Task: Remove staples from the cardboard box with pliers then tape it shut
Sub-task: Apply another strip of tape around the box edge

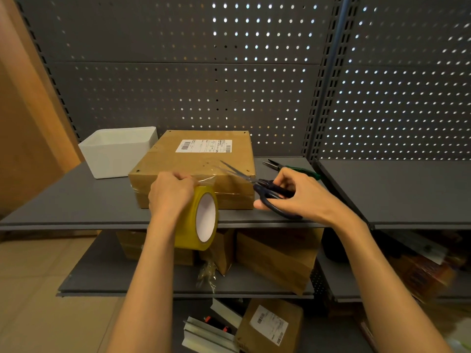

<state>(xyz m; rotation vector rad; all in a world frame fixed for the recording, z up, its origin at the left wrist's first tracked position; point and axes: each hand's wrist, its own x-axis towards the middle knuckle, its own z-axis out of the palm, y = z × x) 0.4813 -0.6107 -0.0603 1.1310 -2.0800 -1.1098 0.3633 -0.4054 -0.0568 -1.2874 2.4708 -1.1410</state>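
Note:
A flat cardboard box [201, 161] with a white shipping label lies on the grey shelf [76, 200]. My left hand [170, 192] grips a roll of yellowish clear tape [201, 220] at the box's front edge, and a strip of tape runs from the roll over that edge. My right hand [293, 192] holds dark-handled scissors [257, 184] with the blades parted over the box's front right corner, near the strip. Green-handled pliers [290, 168] lie on the shelf behind my right hand.
A white square bin [117, 151] stands left of the box. A perforated grey back panel [191, 72] closes the rear. Lower shelves hold more cardboard boxes [275, 256], crumpled tape [207, 273] and small packs.

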